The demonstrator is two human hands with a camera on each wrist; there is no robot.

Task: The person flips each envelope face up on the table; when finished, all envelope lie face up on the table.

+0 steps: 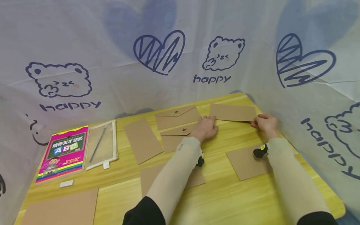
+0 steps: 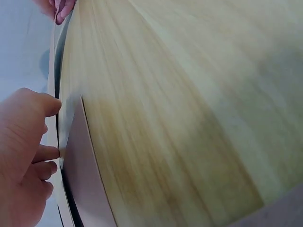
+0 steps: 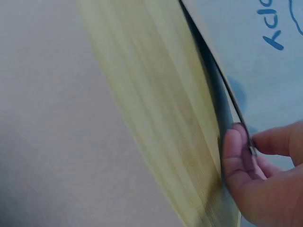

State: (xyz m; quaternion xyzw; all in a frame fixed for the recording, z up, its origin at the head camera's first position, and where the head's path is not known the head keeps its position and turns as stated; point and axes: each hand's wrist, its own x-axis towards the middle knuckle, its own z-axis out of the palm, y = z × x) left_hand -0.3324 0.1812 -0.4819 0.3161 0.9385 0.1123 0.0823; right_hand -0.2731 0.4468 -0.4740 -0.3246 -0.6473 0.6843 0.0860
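Note:
A long brown kraft-paper envelope, plain side up, lies at the back right of the table. My right hand pinches its right end between thumb and fingers, and the near edge is lifted, with a dark gap under it in the right wrist view. At the opposite end, my left hand rests its fingertips along the lower left corner. Two more envelopes, a back one and a nearer one, show pointed flaps with a small dark emblem. The left hand partly covers the nearer one.
Plain brown pieces lie left of the envelopes, under the left forearm, below the right wrist and front left. At left are a pink ABC book, a mesh pouch with a pencil-like stick, and a white block. Printed curtains enclose the table.

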